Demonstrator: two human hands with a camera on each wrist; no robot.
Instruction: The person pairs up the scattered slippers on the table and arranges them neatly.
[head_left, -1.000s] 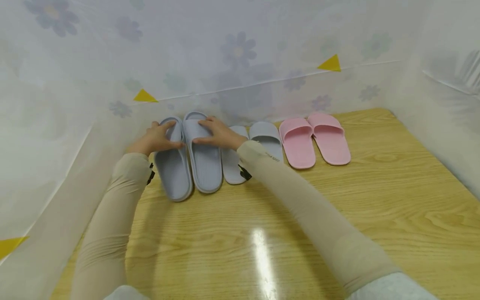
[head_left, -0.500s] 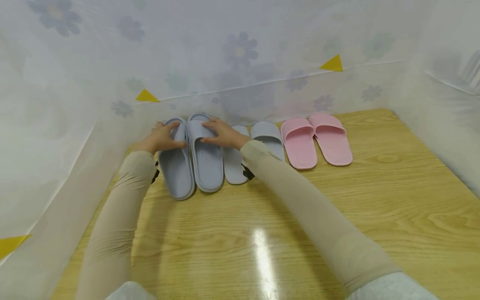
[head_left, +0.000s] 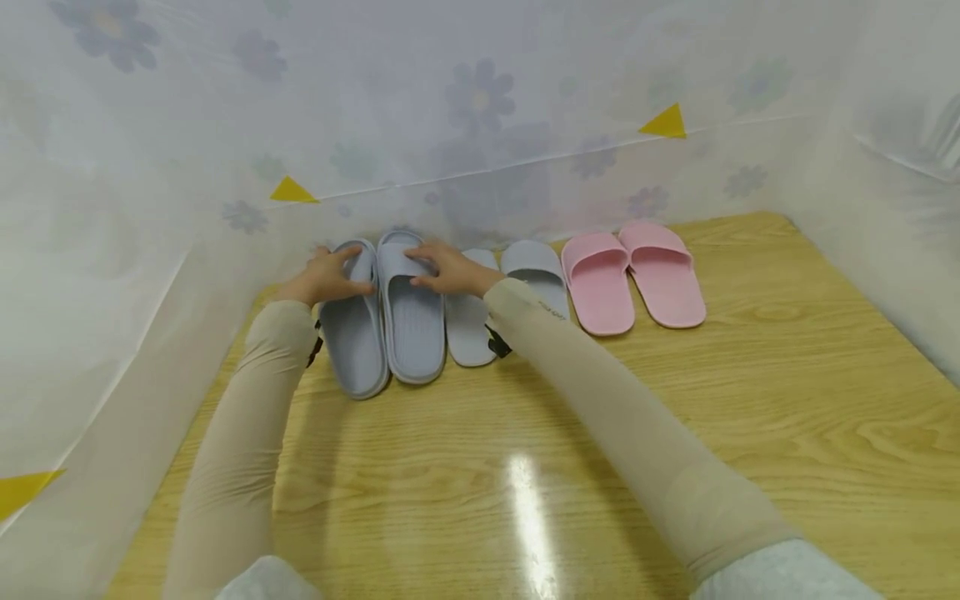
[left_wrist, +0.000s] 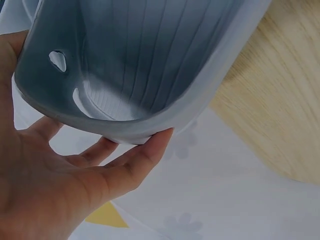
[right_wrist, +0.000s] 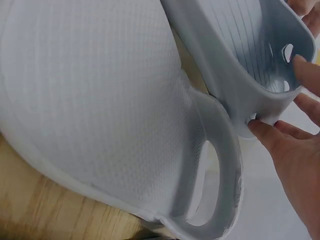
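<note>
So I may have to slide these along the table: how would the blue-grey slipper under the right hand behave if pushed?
The blue-grey slipper looks like moulded foam, so probably light for its size. It lies flat on its sole on the glossy wooden table, so it should slide, not tip or roll. Its strap arches up unsupported under the right hand, suggesting it is springy rather than floppy.

Two blue-grey ribbed slippers [head_left: 382, 321] are laid side by side, touching, toes toward the curtain, at the left end of the wooden tabletop.
</note>
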